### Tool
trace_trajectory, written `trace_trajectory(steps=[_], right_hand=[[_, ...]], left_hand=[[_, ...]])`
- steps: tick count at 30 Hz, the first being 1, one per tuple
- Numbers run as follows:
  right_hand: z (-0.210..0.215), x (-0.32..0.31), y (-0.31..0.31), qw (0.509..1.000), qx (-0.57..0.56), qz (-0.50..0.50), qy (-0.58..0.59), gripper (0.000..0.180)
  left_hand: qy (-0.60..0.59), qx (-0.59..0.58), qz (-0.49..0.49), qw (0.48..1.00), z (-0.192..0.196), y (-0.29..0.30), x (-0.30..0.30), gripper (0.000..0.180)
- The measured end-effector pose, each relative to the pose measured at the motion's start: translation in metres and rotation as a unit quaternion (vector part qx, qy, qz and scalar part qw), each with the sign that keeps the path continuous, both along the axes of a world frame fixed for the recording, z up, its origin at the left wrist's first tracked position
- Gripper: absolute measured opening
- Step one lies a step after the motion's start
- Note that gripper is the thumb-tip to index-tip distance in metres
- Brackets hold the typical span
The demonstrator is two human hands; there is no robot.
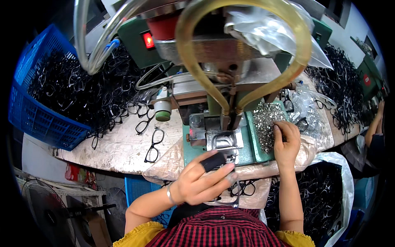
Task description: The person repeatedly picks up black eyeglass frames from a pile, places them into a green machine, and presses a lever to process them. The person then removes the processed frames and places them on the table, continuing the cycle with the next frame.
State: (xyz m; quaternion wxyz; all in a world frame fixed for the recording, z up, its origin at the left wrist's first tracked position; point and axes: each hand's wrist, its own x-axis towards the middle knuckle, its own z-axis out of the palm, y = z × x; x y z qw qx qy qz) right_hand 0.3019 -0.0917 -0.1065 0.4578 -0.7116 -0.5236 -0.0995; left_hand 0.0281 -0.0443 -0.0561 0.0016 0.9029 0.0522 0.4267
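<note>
My left hand, with a black sleeve on one finger, is in front of the machine's metal fixture. Its fingers are bent round an eyeglass frame, which hangs below the fingertips and is partly hidden by the hand. To the right, my right hand dips thumb and fingertips into a heap of small shiny metal pieces. These lie in a green tray. The fingers are pinched together; whatever is between them is too small to make out.
A bench press with a looping yellow hose stands ahead. Black eyeglass frames fill a blue crate at left. One frame lies on the bench. A lined bin of frames is at lower right. Another person's arm shows at far right.
</note>
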Motion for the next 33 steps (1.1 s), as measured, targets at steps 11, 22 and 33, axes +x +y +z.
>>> trace_trajectory(steps=[11,22,33], right_hand=[[0.004,0.007,0.004,0.987,0.046,-0.010,0.155,0.011],[-0.007,-0.006,0.031,0.950,-0.130,0.088,-0.271,0.019],[-0.048,0.014,0.001,0.921,0.123,0.039,0.368,0.016]], left_hand=[[0.127,-0.172,-0.015,0.977,0.063,-0.006,-0.016,0.034],[-0.012,-0.138,0.004,0.990,0.021,-0.015,-0.016,0.026],[0.115,-0.278,0.563,0.770,-0.113,0.057,-0.113,0.028]])
